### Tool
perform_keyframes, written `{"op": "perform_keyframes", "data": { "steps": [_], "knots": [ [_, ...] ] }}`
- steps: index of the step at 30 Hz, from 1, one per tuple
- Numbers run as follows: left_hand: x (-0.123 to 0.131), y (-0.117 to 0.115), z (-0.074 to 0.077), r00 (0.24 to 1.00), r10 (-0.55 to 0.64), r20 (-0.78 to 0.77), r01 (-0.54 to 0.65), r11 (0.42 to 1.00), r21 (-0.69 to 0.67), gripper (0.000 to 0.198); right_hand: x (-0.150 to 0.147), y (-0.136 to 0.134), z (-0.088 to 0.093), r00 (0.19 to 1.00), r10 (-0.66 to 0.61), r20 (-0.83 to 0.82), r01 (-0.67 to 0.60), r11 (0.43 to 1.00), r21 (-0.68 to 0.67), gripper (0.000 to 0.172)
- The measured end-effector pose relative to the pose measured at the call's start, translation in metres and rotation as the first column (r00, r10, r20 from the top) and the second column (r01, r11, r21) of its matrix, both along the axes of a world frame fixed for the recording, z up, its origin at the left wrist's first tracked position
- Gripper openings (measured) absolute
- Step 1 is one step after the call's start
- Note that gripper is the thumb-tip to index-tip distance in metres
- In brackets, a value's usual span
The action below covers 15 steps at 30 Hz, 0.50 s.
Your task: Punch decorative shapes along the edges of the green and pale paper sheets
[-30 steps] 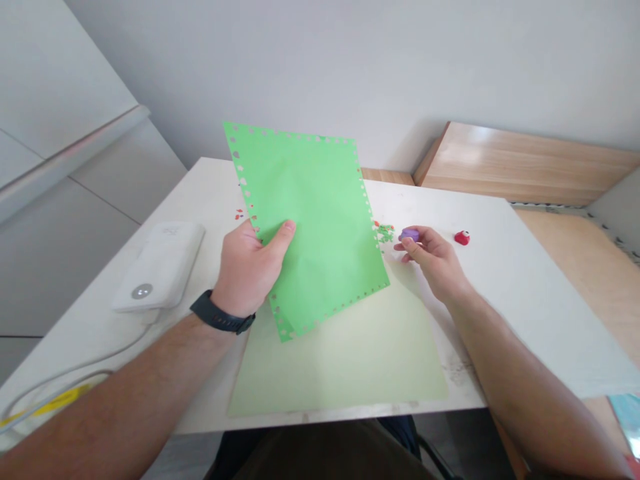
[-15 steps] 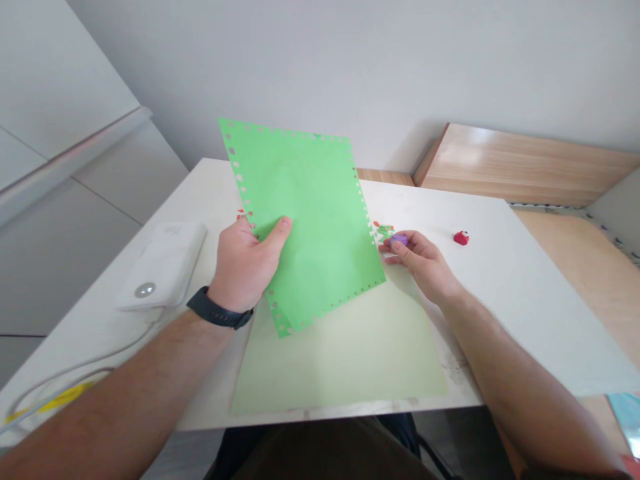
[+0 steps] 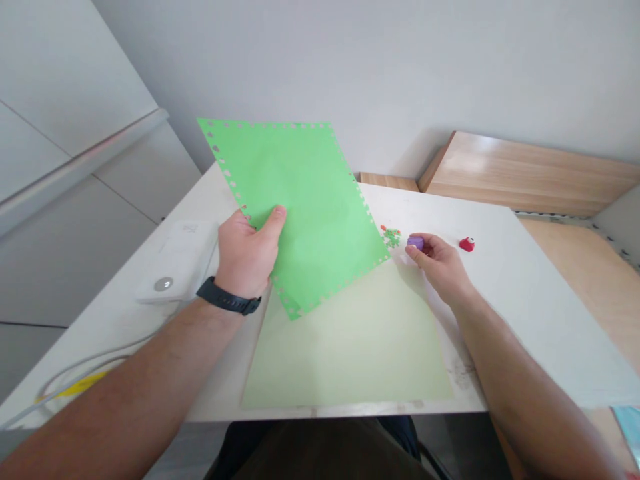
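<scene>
Our left hand clamps a green, hole-edged rectangular paper sheet by its left side (thumb across its face), above the white desk. Our right hand pinches a small purple object toward the desk's far edge.

A white device lies at left near pale cables, a wooden panel back right.

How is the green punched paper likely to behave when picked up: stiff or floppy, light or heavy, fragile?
The green punched paper is probably light: the left hand alone holds it by one side. It seems fairly stiff, showing little sag. Holes along its edges suggest it could tear there.
</scene>
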<state>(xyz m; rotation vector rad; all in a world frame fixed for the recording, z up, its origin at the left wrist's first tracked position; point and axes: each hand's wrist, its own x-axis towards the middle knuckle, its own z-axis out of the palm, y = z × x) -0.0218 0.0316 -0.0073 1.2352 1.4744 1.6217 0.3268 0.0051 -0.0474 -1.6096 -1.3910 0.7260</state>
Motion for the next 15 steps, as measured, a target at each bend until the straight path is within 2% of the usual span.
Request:
{"op": "perform_keyframes", "data": {
  "steps": [3,5,9,15],
  "knots": [
    [-0.0016,0.0010,-0.0001,1.000,0.014,0.013,-0.014,1.000,0.019,0.034,0.0076,0.0030,0.0000,0.972,-0.158,0.172,0.130,0.977,0.167,0.052],
    [-0.0023,0.0003,0.0009,1.000,0.008,0.008,-0.008,1.000,0.027,0.033,0.0069,0.0033,0.0023,0.940,-0.164,0.298,0.091,0.965,0.245,0.050],
    [-0.0018,-0.0019,0.0028,1.000,-0.004,-0.014,0.004,0.999,0.037,0.031,-0.0004,0.0024,0.0054,0.892,0.001,0.451,-0.073,0.987,0.143,0.043],
    [0.0003,-0.0016,0.0014,1.000,0.003,-0.017,-0.003,0.999,0.044,0.035,0.0043,0.0028,0.0028,0.889,-0.022,0.457,-0.031,0.994,0.108,0.048]
  ]
}}
